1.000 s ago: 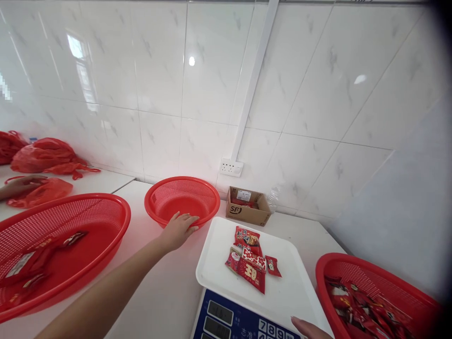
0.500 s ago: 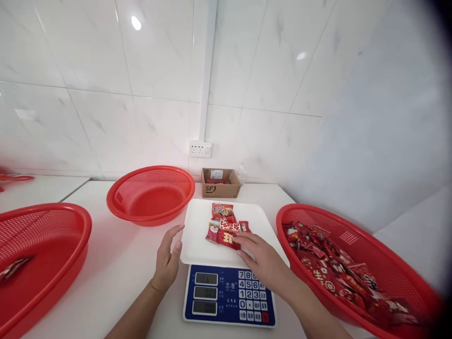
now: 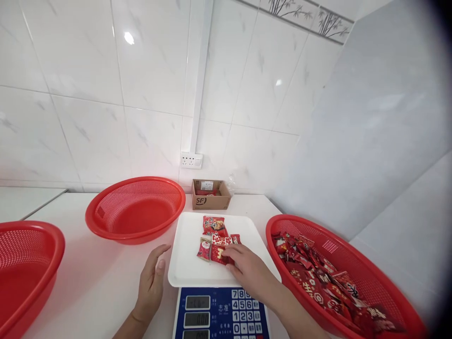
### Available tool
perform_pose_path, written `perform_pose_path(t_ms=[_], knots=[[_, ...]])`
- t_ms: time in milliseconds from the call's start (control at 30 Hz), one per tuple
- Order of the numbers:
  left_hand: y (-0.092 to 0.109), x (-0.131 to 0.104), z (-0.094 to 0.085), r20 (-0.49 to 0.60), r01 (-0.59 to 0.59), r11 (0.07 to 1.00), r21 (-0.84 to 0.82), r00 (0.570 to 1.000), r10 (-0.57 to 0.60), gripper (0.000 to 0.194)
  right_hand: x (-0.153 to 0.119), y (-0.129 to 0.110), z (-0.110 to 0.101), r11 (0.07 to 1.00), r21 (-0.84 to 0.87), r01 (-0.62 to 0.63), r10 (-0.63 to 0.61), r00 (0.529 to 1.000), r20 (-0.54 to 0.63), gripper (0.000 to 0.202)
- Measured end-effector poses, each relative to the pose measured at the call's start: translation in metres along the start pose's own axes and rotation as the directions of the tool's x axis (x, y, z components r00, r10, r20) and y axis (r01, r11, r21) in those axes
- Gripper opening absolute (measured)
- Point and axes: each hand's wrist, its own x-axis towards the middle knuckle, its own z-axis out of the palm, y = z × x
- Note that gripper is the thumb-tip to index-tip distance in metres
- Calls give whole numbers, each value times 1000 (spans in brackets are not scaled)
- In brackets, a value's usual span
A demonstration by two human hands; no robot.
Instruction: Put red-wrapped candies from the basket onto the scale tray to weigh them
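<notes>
My right hand reaches over the white scale tray, its fingertips on a red packet with gold print. Beside that packet lies a small pink-and-red packet. Behind them are a red-and-white patterned packet and a red packet with a food picture. My left hand hovers left of the tray, fingers apart, holding nothing. Below the tray shows the scale's blue panel with displays and number keys.
A red basket full of red snack packets stands at the right. Two more red baskets stand at the back left and far left. A cardboard box with red packets sits behind the tray.
The view has tilted up and shifted, so the tray and baskets appear lower and further left. The small pink-and-red packet now lies apart, left of the gold-printed one. My left hand remains beside the tray.
</notes>
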Motion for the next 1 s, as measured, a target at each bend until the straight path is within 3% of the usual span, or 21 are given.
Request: perform_pose_path(t_ms=[200,367,600,900,1000], knots=[[0,0,1,6,16,1000,-16,1000,-16,33,-1,-2,-3,999,-31,-33,34,999,7,32],[-2,0,1,2,-12,1000,-21,1000,12,33,11,-16,0,998,-6,63,-63,998,8,30],[-3,0,2,-10,-53,998,-15,999,53,34,25,-31,13,989,-14,148,-145,978,148,41],[2,0,2,15,-38,999,-26,999,38,33,17,-18,10,986,74,151,-160,977,139,38],[2,0,3,19,-23,999,-29,1000,23,32,14,-5,5,996,57,62,-68,992,104,42]])
